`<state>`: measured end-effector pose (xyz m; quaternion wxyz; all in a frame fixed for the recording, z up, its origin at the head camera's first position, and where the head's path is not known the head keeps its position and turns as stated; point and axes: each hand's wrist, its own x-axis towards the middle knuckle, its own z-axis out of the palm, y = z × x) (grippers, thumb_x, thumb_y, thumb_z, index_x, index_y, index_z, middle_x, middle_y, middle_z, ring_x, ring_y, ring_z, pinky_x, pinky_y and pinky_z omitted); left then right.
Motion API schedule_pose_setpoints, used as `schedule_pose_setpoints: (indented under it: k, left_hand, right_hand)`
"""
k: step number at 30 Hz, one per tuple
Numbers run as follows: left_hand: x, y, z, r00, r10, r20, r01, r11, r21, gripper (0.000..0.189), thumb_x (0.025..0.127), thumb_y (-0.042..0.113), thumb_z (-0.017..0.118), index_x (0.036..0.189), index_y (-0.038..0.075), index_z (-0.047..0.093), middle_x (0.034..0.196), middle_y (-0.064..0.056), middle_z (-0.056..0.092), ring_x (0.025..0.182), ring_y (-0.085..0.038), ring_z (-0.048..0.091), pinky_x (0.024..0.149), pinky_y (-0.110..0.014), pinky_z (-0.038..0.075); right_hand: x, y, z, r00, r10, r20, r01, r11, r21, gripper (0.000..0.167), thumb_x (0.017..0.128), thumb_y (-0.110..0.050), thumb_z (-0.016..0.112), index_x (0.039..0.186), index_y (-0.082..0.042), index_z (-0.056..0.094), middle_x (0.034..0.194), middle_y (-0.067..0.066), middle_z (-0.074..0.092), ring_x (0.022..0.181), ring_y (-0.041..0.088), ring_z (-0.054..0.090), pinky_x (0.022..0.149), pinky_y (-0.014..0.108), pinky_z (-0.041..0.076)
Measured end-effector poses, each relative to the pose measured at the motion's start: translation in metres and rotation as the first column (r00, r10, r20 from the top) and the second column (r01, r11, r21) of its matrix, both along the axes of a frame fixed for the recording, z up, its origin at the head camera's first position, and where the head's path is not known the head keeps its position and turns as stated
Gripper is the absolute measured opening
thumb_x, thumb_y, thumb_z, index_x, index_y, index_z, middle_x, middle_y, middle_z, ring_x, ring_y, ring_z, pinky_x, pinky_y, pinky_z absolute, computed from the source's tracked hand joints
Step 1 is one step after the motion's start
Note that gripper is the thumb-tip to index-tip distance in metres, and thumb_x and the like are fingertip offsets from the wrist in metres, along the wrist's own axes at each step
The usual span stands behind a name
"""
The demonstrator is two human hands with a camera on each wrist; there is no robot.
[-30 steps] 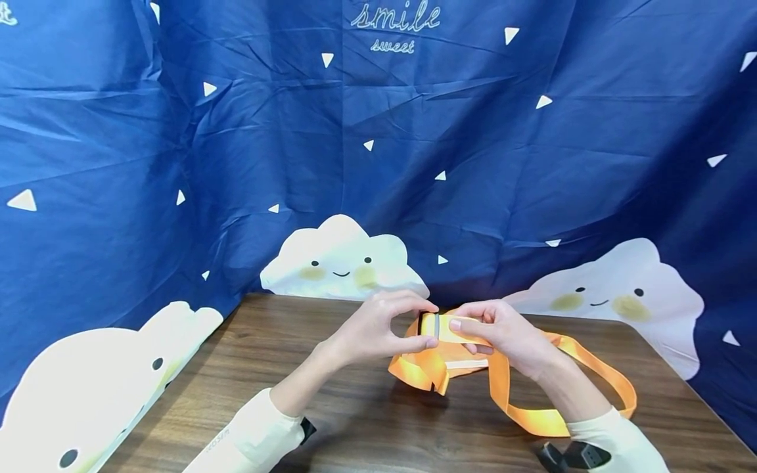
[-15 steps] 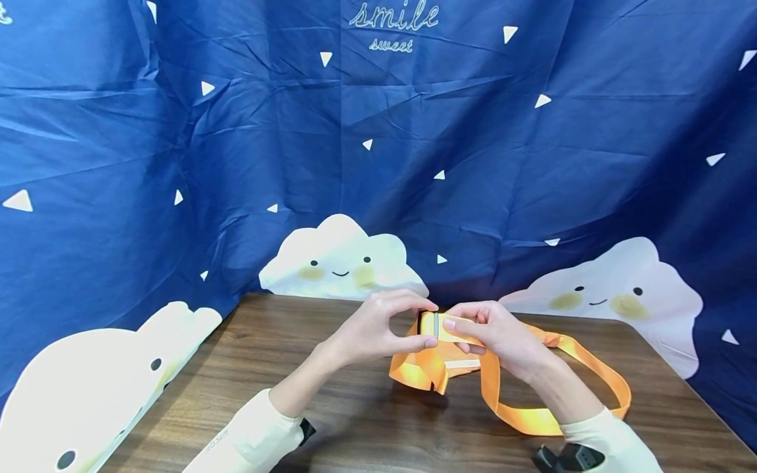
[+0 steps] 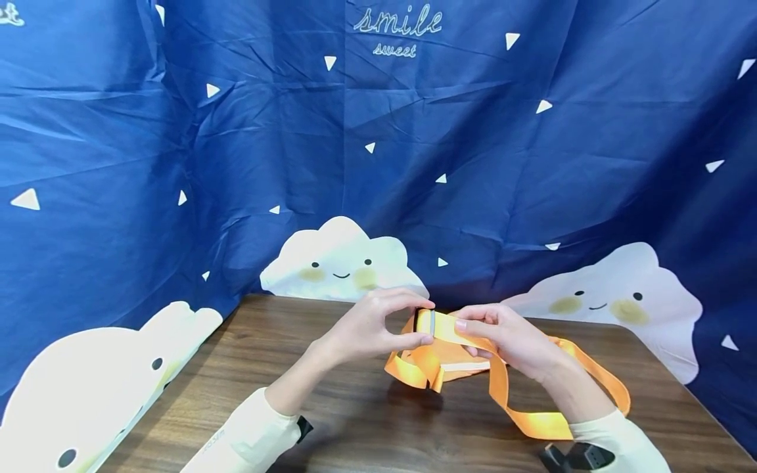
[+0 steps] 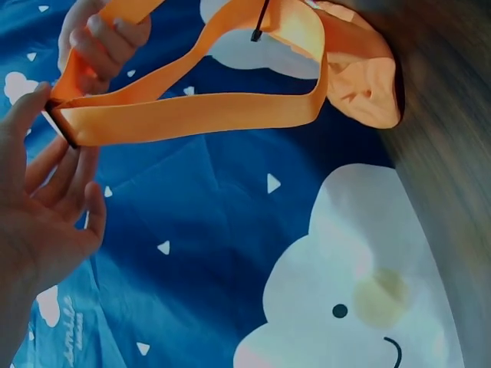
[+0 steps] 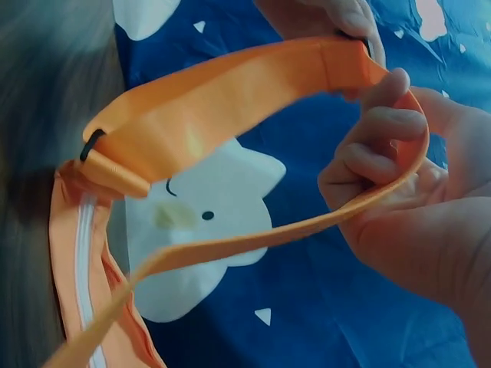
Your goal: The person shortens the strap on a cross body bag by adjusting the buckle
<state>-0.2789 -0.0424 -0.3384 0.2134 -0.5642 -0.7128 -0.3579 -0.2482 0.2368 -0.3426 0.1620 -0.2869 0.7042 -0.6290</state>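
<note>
Pinching buckle between left hand fingertips, lower centre of head view; pinching orange strap with right hand, just right.

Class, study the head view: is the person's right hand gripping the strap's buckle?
No, the left hand pinches the buckle, while the right hand holds the orange strap beside it.

Curtained-off nook, room type unclear, blue cloud-print backdrop, wood-grain tabletop
</note>
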Motion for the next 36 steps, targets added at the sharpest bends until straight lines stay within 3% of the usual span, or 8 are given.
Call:
schedule_pose_setpoints:
  k: [8,19,29,32,36]
  left_hand:
    - [-0.001,0.001,-0.002,0.999,-0.028,-0.028,0.028,1.0,-0.005,0.044,0.085,0.028,0.086,0.122,0.008,0.071,0.113,0.004,0.068,0.107,-0.007,0.06,0.095,-0.026,0.049]
    - [0.001,0.005,-0.005,0.998,0.007,-0.067,-0.009,1.0,-0.027,0.043,0.085,0.03,0.085,0.121,0.011,0.072,0.114,0.005,0.069,0.114,-0.008,0.058,0.1,-0.025,0.045]
    - [0.001,0.009,-0.007,0.997,-0.014,-0.072,0.012,1.0,-0.024,0.044,0.084,0.029,0.086,0.121,0.009,0.073,0.112,0.004,0.069,0.11,-0.008,0.059,0.097,-0.024,0.046]
    - [0.002,0.009,-0.006,0.997,-0.012,-0.077,0.01,0.999,-0.033,0.044,0.085,0.029,0.086,0.122,0.008,0.072,0.113,0.004,0.068,0.107,-0.007,0.059,0.093,-0.022,0.047]
    - [0.002,0.007,-0.003,0.997,-0.005,-0.081,0.002,0.999,-0.042,0.046,0.085,0.029,0.086,0.123,0.007,0.072,0.115,0.002,0.069,0.112,-0.008,0.059,0.099,-0.024,0.046]
  right_hand:
    - [0.0,0.002,-0.003,0.999,0.033,0.005,-0.033,0.999,-0.002,0.025,0.107,-0.013,0.053,0.12,0.004,0.066,0.073,0.007,0.059,0.059,0.02,0.046,0.053,0.024,0.039]
    - [0.005,-0.008,-0.004,0.998,-0.032,-0.062,0.035,0.998,0.046,0.024,0.105,-0.017,0.059,0.112,0.003,0.07,0.072,0.01,0.059,0.057,0.02,0.047,0.05,0.025,0.04]
    - [0.006,-0.015,-0.003,0.993,-0.026,-0.113,0.034,0.997,0.064,0.025,0.105,-0.019,0.058,0.104,0.003,0.07,0.071,0.011,0.057,0.059,0.018,0.049,0.048,0.025,0.038]
    - [0.006,-0.015,-0.003,0.996,-0.024,-0.085,0.029,0.998,0.053,0.026,0.105,-0.02,0.058,0.107,0.003,0.07,0.073,0.011,0.058,0.061,0.02,0.05,0.051,0.025,0.04]
    - [0.005,-0.01,-0.001,0.999,-0.03,-0.03,0.031,0.999,0.039,0.028,0.106,-0.021,0.058,0.114,0.003,0.069,0.076,0.009,0.059,0.064,0.023,0.052,0.055,0.026,0.043]
